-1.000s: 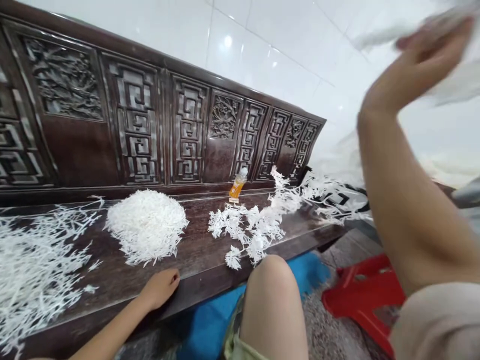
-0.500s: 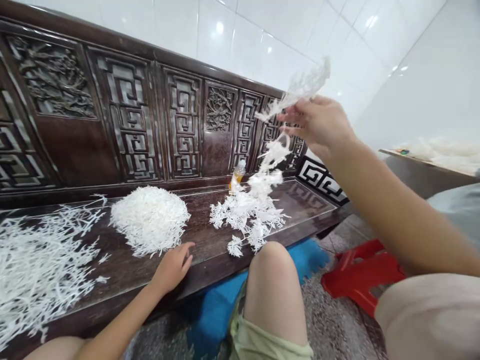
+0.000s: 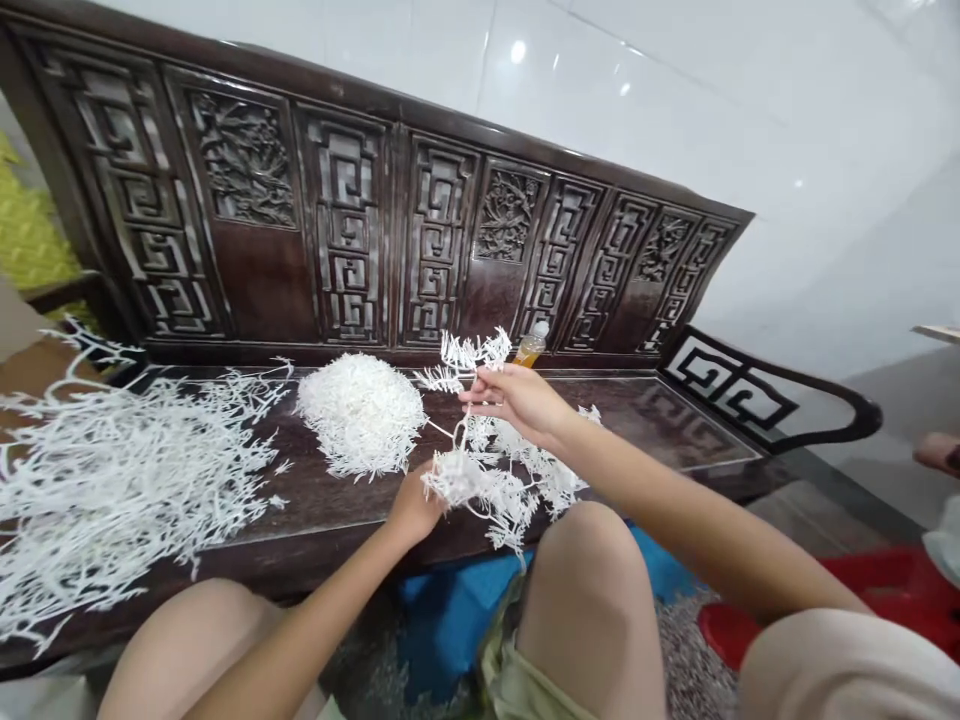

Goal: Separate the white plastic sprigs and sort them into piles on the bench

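Note:
My right hand point(image 3: 517, 400) pinches a white branched plastic sprig point(image 3: 476, 350) above the bench seat. Linked white clusters hang below those fingers. My left hand point(image 3: 415, 508) is just below and to the left, against a hanging white cluster point(image 3: 457, 478) that hides its fingers. Beneath both hands lies a heap of similar white sprigs point(image 3: 559, 470). A rounded pile of small loose white pieces point(image 3: 360, 410) sits left of my hands. Farther left spreads a tangle of bare white branched strands point(image 3: 150, 470).
The dark carved wooden bench point(image 3: 337, 515) has a tall back and an armrest point(image 3: 750, 385) at right. A bottle of orange liquid point(image 3: 531, 345) stands by the backrest. A red plastic stool point(image 3: 877, 590) and blue sheet point(image 3: 450, 610) are below. Another person's hand point(image 3: 936, 452) shows at far right.
My right hand has come down and left with the sprig, from high over the heap. My left hand has moved from beside the loose pile to the hanging clusters. The view has turned left.

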The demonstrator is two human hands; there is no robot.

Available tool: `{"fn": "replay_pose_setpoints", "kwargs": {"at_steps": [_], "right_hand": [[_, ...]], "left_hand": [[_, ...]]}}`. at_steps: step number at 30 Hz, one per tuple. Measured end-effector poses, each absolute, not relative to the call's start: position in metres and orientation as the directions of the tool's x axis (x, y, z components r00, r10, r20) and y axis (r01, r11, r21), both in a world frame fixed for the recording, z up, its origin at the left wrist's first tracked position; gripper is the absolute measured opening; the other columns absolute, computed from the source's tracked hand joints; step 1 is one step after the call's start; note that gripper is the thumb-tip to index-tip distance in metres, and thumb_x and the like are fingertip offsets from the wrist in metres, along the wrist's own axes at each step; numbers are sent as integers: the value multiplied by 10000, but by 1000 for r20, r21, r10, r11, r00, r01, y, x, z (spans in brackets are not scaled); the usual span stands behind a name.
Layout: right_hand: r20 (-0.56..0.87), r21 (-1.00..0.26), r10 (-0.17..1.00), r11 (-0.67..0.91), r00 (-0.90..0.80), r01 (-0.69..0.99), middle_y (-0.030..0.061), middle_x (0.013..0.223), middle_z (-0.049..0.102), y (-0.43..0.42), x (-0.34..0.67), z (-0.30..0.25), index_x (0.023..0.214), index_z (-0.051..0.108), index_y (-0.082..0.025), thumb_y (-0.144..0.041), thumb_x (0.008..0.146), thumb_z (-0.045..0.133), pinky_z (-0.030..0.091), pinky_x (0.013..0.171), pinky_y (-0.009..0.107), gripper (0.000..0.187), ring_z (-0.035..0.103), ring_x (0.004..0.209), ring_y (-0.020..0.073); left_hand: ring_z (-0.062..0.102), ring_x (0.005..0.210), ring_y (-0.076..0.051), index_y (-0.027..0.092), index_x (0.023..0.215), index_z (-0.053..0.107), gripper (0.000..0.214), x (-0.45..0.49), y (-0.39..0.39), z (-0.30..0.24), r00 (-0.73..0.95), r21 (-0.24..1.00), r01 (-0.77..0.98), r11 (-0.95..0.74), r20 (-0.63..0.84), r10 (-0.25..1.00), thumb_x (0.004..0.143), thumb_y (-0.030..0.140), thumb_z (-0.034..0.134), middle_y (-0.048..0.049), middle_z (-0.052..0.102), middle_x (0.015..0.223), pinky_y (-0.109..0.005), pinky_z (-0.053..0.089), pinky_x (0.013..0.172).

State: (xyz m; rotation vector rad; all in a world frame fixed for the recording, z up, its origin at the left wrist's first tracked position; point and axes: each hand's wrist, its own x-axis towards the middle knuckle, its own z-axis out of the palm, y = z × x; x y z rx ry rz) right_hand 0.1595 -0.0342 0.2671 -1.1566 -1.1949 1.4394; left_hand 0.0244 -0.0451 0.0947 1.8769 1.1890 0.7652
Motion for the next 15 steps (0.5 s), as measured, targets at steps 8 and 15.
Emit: {"fn": "replay_pose_setpoints", "kwargs": {"at_steps": [8, 15], "right_hand": [[-176, -978, 959, -196, -223, -69, -26, 590, 551, 0, 165, 178, 647, 499, -157, -355, 659, 657, 453, 623, 249, 253, 532, 534, 77], [-269, -910, 928, -333, -257, -249, -10, 601, 575, -1, 149, 112, 633, 545, -165, -364, 634, 668, 415, 568, 224, 234, 530, 530, 86]], "left_hand": [[566, 853, -182, 161, 953, 548, 269, -2, -47, 81, 307, 983, 167, -77, 22, 951, 705, 235, 475, -65, 616, 909, -305, 436, 803], [540, 886, -195, 179, 1026, 490, 453, 2, -39, 73, 322, 992, 122, 36, -74, 944, 588, 208, 602, -77, 583, 951, -319, 412, 829]]}}
